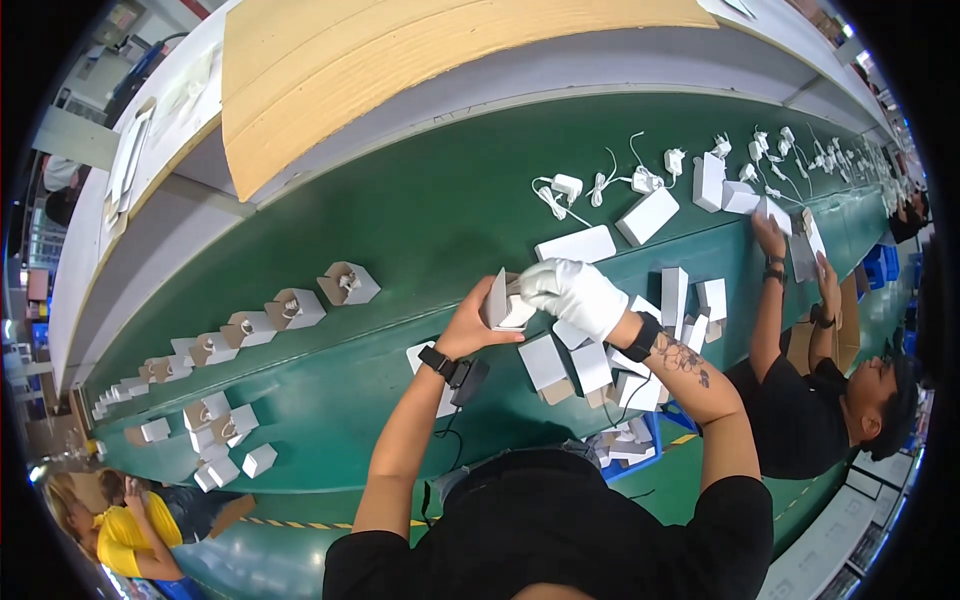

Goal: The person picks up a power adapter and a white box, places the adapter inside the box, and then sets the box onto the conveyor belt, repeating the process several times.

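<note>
An opened small white box (pixel 512 312) is held upright over the green bench by my bare left hand (pixel 472 326), whose thumb and fingers wrap its sides. My right hand (pixel 580 296), in a white glove, has its fingertips pinched together at the box's open top. Whatever those fingers hold, if anything, is hidden by the glove. Just beyond my hands lies a closed white box (pixel 576 245). White plug adapters with coiled cables (pixel 566 187) rest farther back. Below my right hand several white boxes (pixel 590 366) lie in a loose pile.
A row of open boxes with white contents (pixel 292 309) runs off to the left, with more boxes (pixel 232 424) nearer. A co-worker (pixel 800 400) handles boxes at right; another person (pixel 135 530) sits at lower left. A blue bin (pixel 648 462) holds boxes. A shelf (pixel 450 90) overhangs the back.
</note>
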Demonstrator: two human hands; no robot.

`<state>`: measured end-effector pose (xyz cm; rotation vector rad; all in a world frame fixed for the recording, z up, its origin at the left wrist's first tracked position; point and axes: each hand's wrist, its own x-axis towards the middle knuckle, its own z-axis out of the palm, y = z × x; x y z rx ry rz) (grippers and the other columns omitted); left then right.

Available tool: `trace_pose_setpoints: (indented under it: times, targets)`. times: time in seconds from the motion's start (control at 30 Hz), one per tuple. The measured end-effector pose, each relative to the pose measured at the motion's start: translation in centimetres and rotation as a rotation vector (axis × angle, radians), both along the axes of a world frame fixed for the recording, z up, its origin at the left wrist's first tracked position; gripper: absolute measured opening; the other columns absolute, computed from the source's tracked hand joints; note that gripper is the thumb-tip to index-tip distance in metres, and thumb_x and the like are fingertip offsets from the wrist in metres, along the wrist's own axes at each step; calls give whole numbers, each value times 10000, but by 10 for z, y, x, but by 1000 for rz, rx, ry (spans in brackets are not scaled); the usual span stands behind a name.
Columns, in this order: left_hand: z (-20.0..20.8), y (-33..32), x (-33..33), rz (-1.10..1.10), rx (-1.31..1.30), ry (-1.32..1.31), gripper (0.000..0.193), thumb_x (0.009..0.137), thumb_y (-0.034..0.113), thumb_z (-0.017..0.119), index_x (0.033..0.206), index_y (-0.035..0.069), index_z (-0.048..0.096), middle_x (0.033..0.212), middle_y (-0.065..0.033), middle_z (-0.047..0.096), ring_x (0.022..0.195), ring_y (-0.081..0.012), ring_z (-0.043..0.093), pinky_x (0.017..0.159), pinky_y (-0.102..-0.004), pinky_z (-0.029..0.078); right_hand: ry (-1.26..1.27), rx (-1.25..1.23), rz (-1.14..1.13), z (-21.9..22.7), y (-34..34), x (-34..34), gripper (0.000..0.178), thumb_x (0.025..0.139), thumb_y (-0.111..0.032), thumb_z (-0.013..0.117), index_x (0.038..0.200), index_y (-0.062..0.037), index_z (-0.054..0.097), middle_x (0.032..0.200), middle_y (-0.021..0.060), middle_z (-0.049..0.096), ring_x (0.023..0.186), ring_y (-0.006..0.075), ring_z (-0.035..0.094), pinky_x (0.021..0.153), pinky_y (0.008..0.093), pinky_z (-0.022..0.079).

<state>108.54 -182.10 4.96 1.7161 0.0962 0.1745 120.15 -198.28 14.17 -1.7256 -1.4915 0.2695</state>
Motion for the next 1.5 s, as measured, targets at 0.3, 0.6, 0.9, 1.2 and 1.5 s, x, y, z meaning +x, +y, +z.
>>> trace_pose_setpoints:
  times: [0.3, 0.6, 0.9, 1.2, 1.5]
  targets:
    - [-16, -7, 16, 22, 137, -117, 864, 543, 237, 862, 1275, 64, 437, 1202, -105, 494, 1121, -248, 473, 981, -350, 367, -312, -505, -83, -10, 2, -2, 241, 763, -268, 652, 863, -52, 615, 854, 155, 624, 736, 359, 608, 670, 417, 492]
    - [-6, -19, 3, 40, 401, -169, 842, 572, 186, 858, 1284, 65, 426, 1209, -59, 498, 1144, -190, 471, 973, -323, 379, -147, -322, -93, -5, -28, -4, 279, 750, -267, 665, 923, -49, 641, 891, 173, 631, 797, 356, 610, 722, 391, 498]
    - [-17, -33, -20, -35, -26, -146, 784, 612, 122, 833, 1276, 67, 420, 1201, -56, 491, 1175, -183, 455, 999, -318, 357, 229, -140, -34, -3, -70, -22, 331, 793, -274, 663, 1048, -64, 651, 1146, 152, 595, 993, 278, 592, 832, 341, 481]
    - [-6, -51, -33, -40, 21, -178, 733, 618, 87, 826, 1242, 77, 440, 1239, -52, 479, 1176, -176, 459, 1005, -326, 359, 463, -170, -9, -25, -93, -18, 356, 769, -216, 699, 1093, -79, 636, 1152, 149, 581, 1083, 253, 533, 866, 327, 461]
    - [1, -60, -33, 14, 87, -211, 688, 616, 86, 808, 1210, 106, 463, 1212, -34, 509, 1169, -185, 469, 992, -333, 373, 325, -86, 17, -25, -104, -19, 398, 755, -169, 721, 1115, -64, 587, 1081, 106, 570, 978, 202, 567, 825, 308, 475]
